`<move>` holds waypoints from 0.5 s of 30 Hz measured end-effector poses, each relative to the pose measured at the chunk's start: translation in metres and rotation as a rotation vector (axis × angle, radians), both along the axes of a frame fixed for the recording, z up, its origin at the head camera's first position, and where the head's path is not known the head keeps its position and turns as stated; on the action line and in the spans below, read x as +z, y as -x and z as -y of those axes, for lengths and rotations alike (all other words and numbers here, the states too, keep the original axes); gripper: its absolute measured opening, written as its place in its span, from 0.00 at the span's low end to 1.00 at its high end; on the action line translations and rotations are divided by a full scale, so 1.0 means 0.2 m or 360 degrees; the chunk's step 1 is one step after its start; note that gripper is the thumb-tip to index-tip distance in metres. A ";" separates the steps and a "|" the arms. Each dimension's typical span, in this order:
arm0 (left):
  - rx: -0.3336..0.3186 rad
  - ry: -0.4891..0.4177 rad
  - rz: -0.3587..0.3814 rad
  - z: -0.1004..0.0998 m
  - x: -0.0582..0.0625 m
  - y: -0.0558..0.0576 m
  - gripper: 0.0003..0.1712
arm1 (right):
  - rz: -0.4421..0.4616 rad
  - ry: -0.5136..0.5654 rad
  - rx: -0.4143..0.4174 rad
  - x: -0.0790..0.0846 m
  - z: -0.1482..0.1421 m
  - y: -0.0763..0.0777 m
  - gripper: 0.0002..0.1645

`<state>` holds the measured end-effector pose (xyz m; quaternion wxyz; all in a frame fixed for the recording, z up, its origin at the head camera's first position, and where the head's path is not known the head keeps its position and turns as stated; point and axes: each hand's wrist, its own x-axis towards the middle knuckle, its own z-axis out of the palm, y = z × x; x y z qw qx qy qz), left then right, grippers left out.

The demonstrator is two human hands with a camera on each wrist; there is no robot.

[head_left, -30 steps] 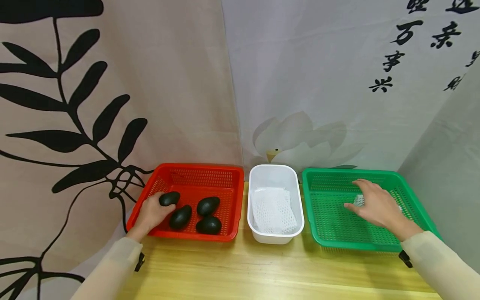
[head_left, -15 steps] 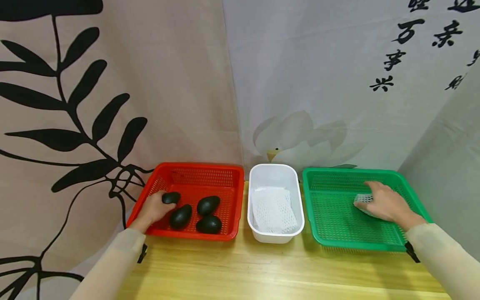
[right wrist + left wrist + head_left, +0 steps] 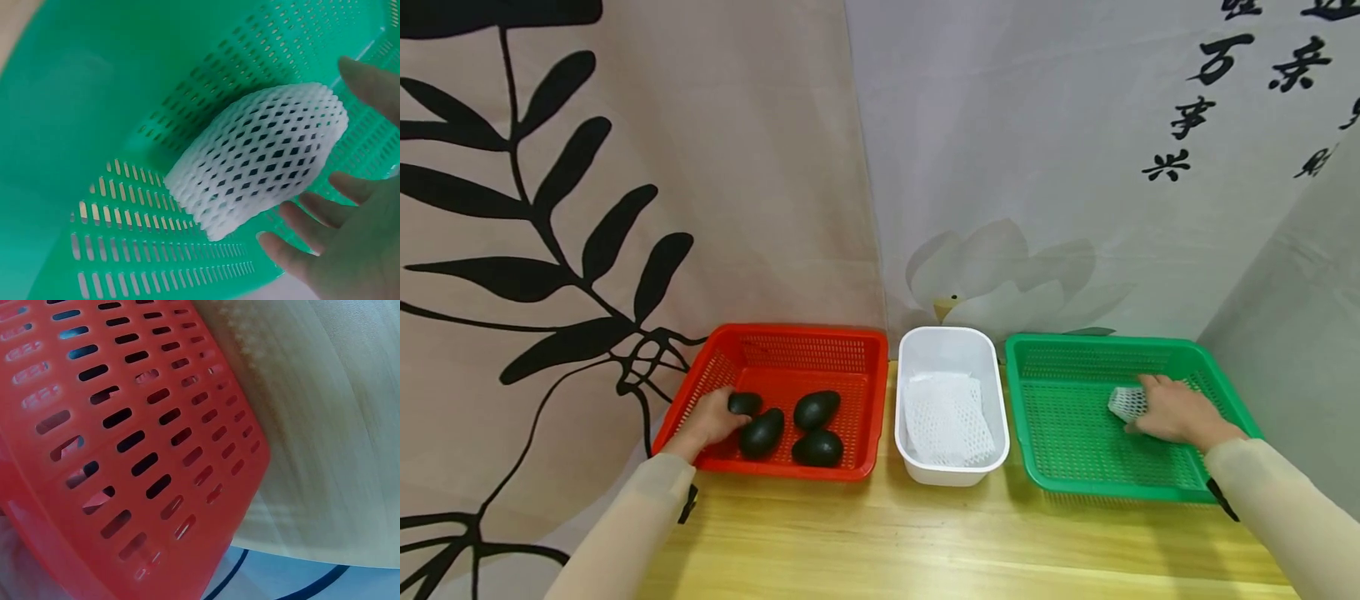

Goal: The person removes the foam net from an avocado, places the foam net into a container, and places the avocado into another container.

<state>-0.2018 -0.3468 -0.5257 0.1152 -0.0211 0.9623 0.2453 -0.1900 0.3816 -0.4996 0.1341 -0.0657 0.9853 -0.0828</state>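
Note:
At the left of the red basket, my left hand (image 3: 711, 419) holds a dark green avocado (image 3: 745, 404), its thumb at the near side and fingers at the far side. Three more avocados lie beside it, the closest avocado (image 3: 762, 433) right by the thumb. The left wrist view shows mostly basket wall, with a blurred bit of hand at the lower left. In the green basket, a white foam net sleeve (image 3: 259, 159) with something dark inside lies on the bottom. My right hand (image 3: 350, 231) is beside it with fingers spread, thumb and fingers apart around its end.
The red basket (image 3: 805, 333) stands left on the wooden table (image 3: 895, 542), the green basket (image 3: 1120, 492) right. Between them is a white bin (image 3: 951, 477) holding flat white foam nets (image 3: 947, 421). A printed curtain (image 3: 760, 167) hangs close behind.
My right hand came down into the green basket to the netted item, then shifted slightly right, showing more of the net. My left hand moved slightly right with the avocado, now lower and more covered.

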 end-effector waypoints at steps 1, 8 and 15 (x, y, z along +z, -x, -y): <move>0.0007 0.0001 0.0009 0.00 0.00 0.00 0.41 | 0.0010 -0.0008 0.0002 0.00 0.00 0.00 0.64; 0.0034 -0.0007 0.0000 0.01 0.03 -0.02 0.41 | 0.0053 -0.0062 0.0047 -0.04 -0.03 0.02 0.63; 0.0060 -0.0032 -0.0042 0.02 0.05 -0.03 0.37 | 0.0041 -0.0049 0.0072 -0.05 -0.07 0.02 0.60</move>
